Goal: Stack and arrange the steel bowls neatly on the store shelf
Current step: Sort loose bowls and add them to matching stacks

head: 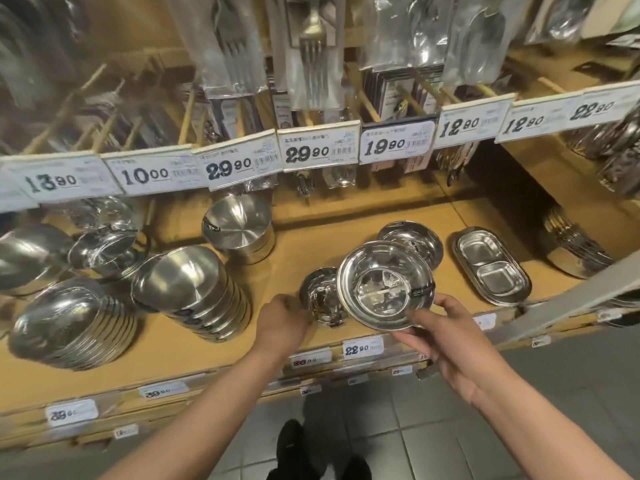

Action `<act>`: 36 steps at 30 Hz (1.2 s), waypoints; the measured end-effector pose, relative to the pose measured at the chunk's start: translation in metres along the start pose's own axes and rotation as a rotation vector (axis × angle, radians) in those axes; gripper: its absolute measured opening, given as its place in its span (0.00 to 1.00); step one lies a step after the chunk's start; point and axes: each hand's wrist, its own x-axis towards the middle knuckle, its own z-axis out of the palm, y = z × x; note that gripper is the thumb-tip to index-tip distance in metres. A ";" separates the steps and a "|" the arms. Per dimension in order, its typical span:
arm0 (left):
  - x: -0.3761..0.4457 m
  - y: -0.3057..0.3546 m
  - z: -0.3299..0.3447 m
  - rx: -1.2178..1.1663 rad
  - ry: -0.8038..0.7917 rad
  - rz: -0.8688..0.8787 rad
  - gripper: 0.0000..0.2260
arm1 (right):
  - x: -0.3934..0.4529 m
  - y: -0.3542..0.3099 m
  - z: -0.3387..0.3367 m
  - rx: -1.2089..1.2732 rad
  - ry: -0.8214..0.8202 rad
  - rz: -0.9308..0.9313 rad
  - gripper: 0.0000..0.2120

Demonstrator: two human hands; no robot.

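At the far left of the frame, price tags reading 13.90 (52,181) and 10.00 (147,174) hang above tilted stacks of steel bowls (194,292) on the wooden shelf (284,251). Moving toward center, tags marked 29.90 (228,168) sit over a taller stack of brushed bowls (239,230) at the back. Your left hand (282,323) curls around the rim of a small shiny bowl (320,296) resting near the shelf's front edge. Just right of it, your right hand (446,344) pinches a wide shallow bowl (384,285) by its near rim, thumb on top, holding it tilted above the shelf and overlapping the small one. Another shallow bowl (412,240) sits behind, and a two-compartment tray (491,265) lies further right. Upper right, tags read 19.90 (386,145) and 12.90 (459,126). On the shelf's front edge, a tag reads 22.90 (356,349).
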 end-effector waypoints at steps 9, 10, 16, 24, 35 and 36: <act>-0.090 0.016 -0.069 -0.825 -0.024 0.016 0.18 | -0.036 0.003 0.098 -0.104 -0.319 0.043 0.12; -0.095 0.014 -0.080 -0.796 0.039 0.043 0.17 | -0.043 0.003 0.108 -0.110 -0.348 0.042 0.13; -0.116 -0.011 -0.171 -0.655 0.179 0.155 0.13 | -0.078 0.005 0.160 -0.268 -0.525 -0.004 0.18; -0.087 -0.092 -0.316 -0.569 0.155 0.109 0.11 | -0.094 0.052 0.279 -0.584 -0.626 -0.070 0.11; 0.023 -0.166 -0.408 -0.599 0.145 0.031 0.03 | -0.059 0.134 0.411 -0.523 -0.433 -0.067 0.15; 0.030 -0.169 -0.407 -0.618 0.139 0.040 0.06 | -0.056 0.140 0.415 -0.514 -0.397 -0.072 0.15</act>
